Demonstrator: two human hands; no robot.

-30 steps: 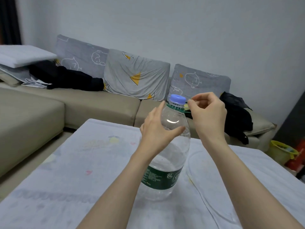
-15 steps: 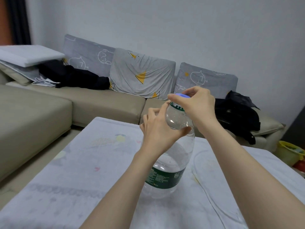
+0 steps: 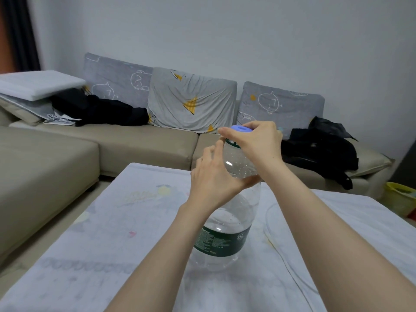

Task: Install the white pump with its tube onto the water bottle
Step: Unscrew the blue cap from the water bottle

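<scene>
A large clear water bottle [image 3: 227,224] with a dark green label stands upright on the table [image 3: 112,233], partly filled with water. My left hand [image 3: 213,181] wraps around its upper shoulder from the left. My right hand [image 3: 254,143] grips the blue cap [image 3: 241,128] on the neck, fingers curled around its rim. A thin clear tube [image 3: 273,239] lies in a loop on the cloth to the right of the bottle. No white pump is in view.
A beige corner sofa [image 3: 135,145] with grey cushions runs behind and left of the table. Black clothes [image 3: 319,149] lie on the sofa at right and left. A yellow bin [image 3: 399,199] stands on the floor at far right.
My right hand has moved from beside the neck onto the blue cap and closed around it. My left hand keeps its hold on the bottle's shoulder.
</scene>
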